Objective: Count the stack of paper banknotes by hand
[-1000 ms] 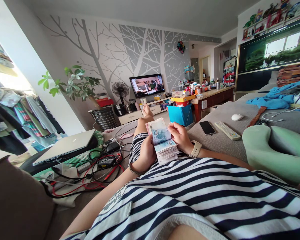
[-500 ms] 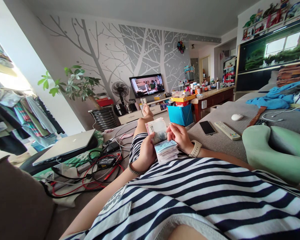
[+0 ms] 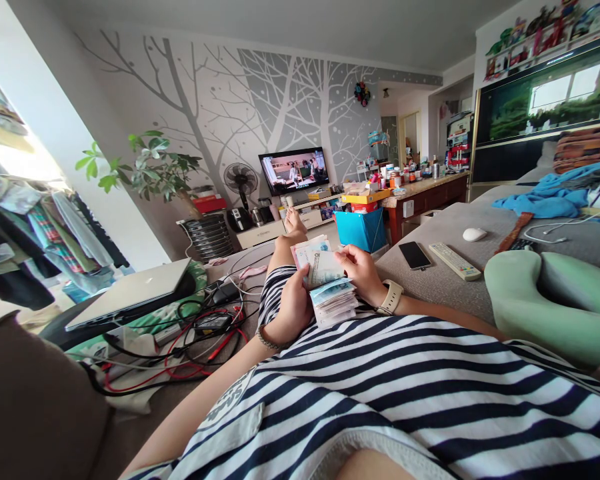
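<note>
My left hand (image 3: 295, 301) is closed round a thick bundle of banknotes (image 3: 334, 309), its thumb lying on top. The bundle rests over my lap, its lower part a deep stack with a bluish top face. Beyond the thumb, several notes stick out, with pink edges showing at the left. My right hand (image 3: 363, 272) pinches the right edge of a pale note (image 3: 325, 268) between thumb and fingers. That note lies across the fanned ones and stays under the left thumb. Exact print on the notes is too small to read.
To the right on the sofa lie a phone (image 3: 415, 255), a remote control (image 3: 455, 261), a white mouse (image 3: 474, 235) and a green neck pillow (image 3: 513, 293). At left, a laptop (image 3: 130, 293) sits beside tangled cables (image 3: 215, 323). A blue box (image 3: 361, 230) stands ahead.
My right fingers have moved slightly up and taken the edge of a pale note, which now lies flatter across the others. My left hand keeps its hold on the bundle.
</note>
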Motion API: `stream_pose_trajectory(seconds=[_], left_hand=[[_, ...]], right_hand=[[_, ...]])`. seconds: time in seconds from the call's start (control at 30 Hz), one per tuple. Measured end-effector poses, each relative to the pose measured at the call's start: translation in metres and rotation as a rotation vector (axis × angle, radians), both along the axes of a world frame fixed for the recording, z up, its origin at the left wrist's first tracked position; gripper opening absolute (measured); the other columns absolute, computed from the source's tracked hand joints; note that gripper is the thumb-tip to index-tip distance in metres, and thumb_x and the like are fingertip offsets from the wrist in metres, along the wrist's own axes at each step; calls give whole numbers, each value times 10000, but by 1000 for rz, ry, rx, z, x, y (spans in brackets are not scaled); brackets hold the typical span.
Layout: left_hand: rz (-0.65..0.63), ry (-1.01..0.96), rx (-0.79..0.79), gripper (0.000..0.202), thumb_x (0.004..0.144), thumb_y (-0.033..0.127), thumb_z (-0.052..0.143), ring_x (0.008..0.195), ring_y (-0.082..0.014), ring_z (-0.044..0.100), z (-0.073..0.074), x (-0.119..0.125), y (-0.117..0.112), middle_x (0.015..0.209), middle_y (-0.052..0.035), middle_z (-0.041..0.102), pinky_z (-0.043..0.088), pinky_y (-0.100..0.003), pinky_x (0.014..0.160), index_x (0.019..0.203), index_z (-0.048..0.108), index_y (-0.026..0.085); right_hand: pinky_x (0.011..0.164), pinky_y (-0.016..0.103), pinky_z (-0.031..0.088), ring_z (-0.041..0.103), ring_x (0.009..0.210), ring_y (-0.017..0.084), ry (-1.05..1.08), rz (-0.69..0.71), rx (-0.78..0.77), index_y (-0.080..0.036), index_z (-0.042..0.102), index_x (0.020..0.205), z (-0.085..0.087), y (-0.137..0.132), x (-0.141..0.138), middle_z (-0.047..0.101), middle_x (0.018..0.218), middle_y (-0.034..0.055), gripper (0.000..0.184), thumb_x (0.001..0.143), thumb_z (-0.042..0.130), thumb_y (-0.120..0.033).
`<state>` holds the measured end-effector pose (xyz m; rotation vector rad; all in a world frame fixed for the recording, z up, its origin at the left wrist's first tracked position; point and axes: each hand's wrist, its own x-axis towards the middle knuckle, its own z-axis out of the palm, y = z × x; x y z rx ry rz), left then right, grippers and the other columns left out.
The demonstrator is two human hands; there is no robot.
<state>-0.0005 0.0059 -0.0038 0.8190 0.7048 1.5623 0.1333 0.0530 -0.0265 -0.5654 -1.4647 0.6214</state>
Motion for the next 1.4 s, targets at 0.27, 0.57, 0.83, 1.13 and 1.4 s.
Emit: stream_pose_trajectory(seconds=[0.27,0.57,0.83,1.13,1.4], left_hand=[[-3,17,-26,194,778,259,606,779,-248,709,2,1,-1,716,-61,723,570,-327,719,897,690,131],[18,31,-30,73,739,207,606,781,-242,706,5,3,-4,644,-25,695,572,-306,677,774,653,164],[17,48,-19,26,733,208,630,819,-245,701,8,4,-6,651,-11,692,567,-285,662,729,641,186],[44,60,-28,29,745,195,618,818,-243,699,9,5,-8,657,-8,697,568,-292,656,724,638,190],[21,57,-35,26,744,203,620,807,-240,699,9,5,-8,658,-11,695,567,-294,659,727,635,191]], right_hand=[[543,246,325,418,561,117,31,80,30,-187,517,725,2,-8,0,433,596,-28,355,880,496,-506],[580,247,349,445,606,131,-1,63,59,-184,536,743,3,-8,0,472,625,-15,346,889,485,-493],[595,243,348,434,620,131,-17,56,57,-183,533,737,4,-8,0,459,621,-19,351,883,484,-498],[598,245,344,424,638,133,-27,61,59,-181,537,738,6,-12,1,455,637,-15,343,882,484,-487],[576,245,330,407,611,126,-25,66,51,-179,534,735,7,-13,1,438,622,-20,363,871,493,-513]])
